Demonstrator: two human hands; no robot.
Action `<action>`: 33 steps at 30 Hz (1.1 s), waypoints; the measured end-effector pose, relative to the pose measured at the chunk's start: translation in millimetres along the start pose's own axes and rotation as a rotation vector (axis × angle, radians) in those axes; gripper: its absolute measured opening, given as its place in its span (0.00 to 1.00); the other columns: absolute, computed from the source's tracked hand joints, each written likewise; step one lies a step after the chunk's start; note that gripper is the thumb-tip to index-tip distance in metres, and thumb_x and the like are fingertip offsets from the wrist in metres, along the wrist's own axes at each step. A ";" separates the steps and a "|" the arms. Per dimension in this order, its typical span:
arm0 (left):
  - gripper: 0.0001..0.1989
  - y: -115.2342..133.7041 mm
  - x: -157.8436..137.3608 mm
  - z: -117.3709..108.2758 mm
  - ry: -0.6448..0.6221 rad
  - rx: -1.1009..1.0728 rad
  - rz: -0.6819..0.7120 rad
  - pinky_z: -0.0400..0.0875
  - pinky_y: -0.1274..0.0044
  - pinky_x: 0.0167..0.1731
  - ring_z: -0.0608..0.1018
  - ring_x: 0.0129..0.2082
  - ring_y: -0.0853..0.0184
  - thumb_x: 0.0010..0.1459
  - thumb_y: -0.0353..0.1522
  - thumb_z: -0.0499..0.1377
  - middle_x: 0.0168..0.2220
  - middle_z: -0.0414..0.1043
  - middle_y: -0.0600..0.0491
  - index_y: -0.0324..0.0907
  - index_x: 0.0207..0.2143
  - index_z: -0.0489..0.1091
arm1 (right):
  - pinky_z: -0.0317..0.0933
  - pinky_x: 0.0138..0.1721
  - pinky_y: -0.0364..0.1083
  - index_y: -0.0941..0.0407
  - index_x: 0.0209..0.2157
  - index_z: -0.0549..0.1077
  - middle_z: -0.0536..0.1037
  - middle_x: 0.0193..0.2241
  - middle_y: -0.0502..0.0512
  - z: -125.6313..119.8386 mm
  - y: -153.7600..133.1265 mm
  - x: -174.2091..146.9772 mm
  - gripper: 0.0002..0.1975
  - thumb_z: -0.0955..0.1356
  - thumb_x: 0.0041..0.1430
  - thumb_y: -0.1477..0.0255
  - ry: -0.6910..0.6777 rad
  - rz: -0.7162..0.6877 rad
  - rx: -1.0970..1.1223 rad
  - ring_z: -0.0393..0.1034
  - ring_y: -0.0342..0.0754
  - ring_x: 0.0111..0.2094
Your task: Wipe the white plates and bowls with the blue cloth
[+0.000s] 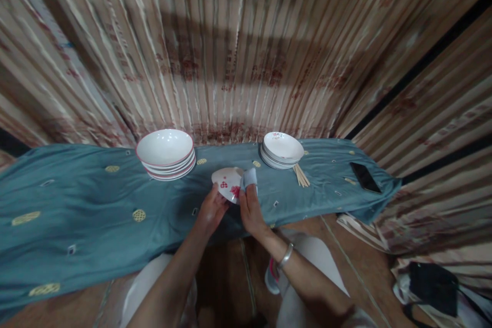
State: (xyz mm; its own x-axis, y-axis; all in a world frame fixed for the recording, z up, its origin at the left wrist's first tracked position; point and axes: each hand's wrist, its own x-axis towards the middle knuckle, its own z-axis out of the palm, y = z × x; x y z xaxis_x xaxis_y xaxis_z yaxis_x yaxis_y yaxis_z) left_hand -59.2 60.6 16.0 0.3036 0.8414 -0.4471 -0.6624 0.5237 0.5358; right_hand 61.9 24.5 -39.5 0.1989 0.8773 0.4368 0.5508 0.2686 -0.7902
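Note:
My left hand [214, 208] grips the lower left rim of a white bowl [226, 180] with red flower prints, held tilted above the cloth-covered table. A folded pale blue cloth [249, 178] lies against the bowl's right edge, with the fingers of my right hand [251, 210] closed on it. A silver bangle circles my right wrist. Up and to the left stands a stack of white bowls [166, 148] with red rims. A second stack of white dishes [283, 147] with a floral print sits to the right of my hands.
Several wooden chopsticks [302, 176] lie beside the right stack. A black phone [365, 178] rests near the right end of the teal tablecloth [96, 205]. Behind the table hangs a pleated curtain [230, 61]. A black bag [433, 287] is on the floor at right.

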 end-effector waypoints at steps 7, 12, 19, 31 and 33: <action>0.19 -8.0 -3.8 4.8 -0.050 0.010 0.012 0.72 0.69 0.50 0.80 0.47 0.60 0.68 0.32 0.46 0.37 0.81 0.43 0.34 0.41 0.75 | 0.49 0.65 0.68 0.60 0.60 0.61 0.65 0.59 0.69 -10.7 -23.0 5.1 0.22 0.54 0.70 0.67 -0.039 -0.148 -0.129 0.48 0.59 0.67; 0.16 -10.5 -6.7 4.4 -0.052 0.037 -0.001 0.72 0.73 0.50 0.79 0.48 0.61 0.67 0.31 0.49 0.38 0.81 0.43 0.34 0.40 0.76 | 0.45 0.67 0.66 0.60 0.58 0.65 0.66 0.59 0.66 -14.4 -39.7 10.6 0.20 0.55 0.70 0.71 -0.105 -0.273 -0.242 0.37 0.56 0.71; 0.10 -16.9 -9.5 1.6 0.003 -0.030 0.033 0.69 0.72 0.54 0.78 0.50 0.61 0.59 0.29 0.55 0.37 0.81 0.46 0.36 0.36 0.76 | 0.43 0.67 0.63 0.60 0.54 0.70 0.72 0.56 0.62 -12.3 -53.6 15.3 0.19 0.56 0.69 0.72 -0.193 -0.345 -0.344 0.47 0.55 0.68; 0.10 3.2 -7.5 -5.2 0.039 -0.153 -0.016 0.75 0.72 0.39 0.80 0.32 0.61 0.51 0.31 0.54 0.22 0.75 0.50 0.38 0.26 0.74 | 0.46 0.66 0.62 0.60 0.47 0.74 0.75 0.51 0.64 -10.1 -34.0 5.8 0.12 0.61 0.66 0.76 -0.343 -0.573 -0.490 0.50 0.57 0.67; 0.12 6.8 -7.3 -5.8 0.045 -0.172 -0.039 0.75 0.71 0.39 0.80 0.31 0.60 0.52 0.32 0.53 0.24 0.77 0.48 0.36 0.28 0.75 | 0.46 0.66 0.63 0.60 0.48 0.73 0.75 0.51 0.64 -11.2 -28.6 3.2 0.13 0.62 0.66 0.76 -0.360 -0.601 -0.516 0.49 0.58 0.68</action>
State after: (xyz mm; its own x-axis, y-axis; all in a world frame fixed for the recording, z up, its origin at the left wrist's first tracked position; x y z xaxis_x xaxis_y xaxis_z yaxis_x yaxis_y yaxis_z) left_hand -69.9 57.3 18.7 0.3034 0.8120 -0.4986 -0.7591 0.5223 0.3887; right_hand 55.9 15.2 -10.7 -0.4643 0.7405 0.4858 0.7961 0.5894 -0.1375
